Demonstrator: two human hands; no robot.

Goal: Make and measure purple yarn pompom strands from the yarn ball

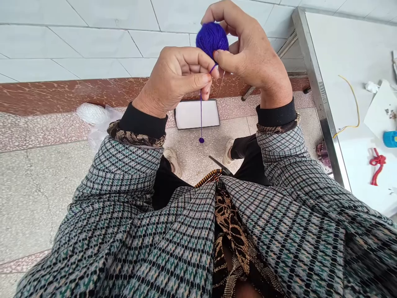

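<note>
A small purple yarn ball (211, 38) is held up in front of me by my right hand (248, 54), whose fingers curl round its right side. My left hand (175, 76) is closed in a pinch on a purple yarn strand (201, 116) just below the ball. The strand loops between both thumbs, then hangs straight down and ends in a small knot (201, 140). Both arms wear checked sleeves over black cuffs.
A metal-edged white table (322, 103) stands at the right, bearing a yellow thread (353, 103), red cord (376, 163), a blue object (390, 138) and paper scraps. On the floor lie a white rectangular tray (197, 114) and a plastic bag (93, 118). A tiled wall rises behind.
</note>
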